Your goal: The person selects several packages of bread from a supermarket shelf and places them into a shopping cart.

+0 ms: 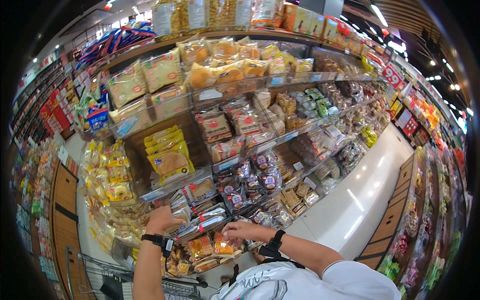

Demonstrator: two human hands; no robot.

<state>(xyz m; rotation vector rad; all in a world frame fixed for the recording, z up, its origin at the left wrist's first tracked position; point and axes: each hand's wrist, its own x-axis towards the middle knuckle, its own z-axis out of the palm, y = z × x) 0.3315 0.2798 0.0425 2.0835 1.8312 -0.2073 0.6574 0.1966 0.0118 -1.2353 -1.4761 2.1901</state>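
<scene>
My left hand (163, 220) reaches to the lower left part of a store shelf, at a row of upright packaged breads (180, 208); its thumb points right and the fingertips are partly hidden, so a grip cannot be told. My right hand (234, 230) hovers with curled fingers in front of the lower shelves, above orange-yellow snack packets (222, 245), and no object shows in it. Between the hands lie white and blue packets with red clips or tabs (212, 215). Yellow-edged bread packs (171, 163) stand on the shelf above my left hand.
A metal shopping cart (131, 279) stands at the lower left, close to my left forearm. Clear shelf guards (176, 183) edge the tiers. A tiled aisle floor (337, 210) runs along the right, beside wooden cabinets (390, 210) with packaged goods. Another wooden display (64, 225) stands left.
</scene>
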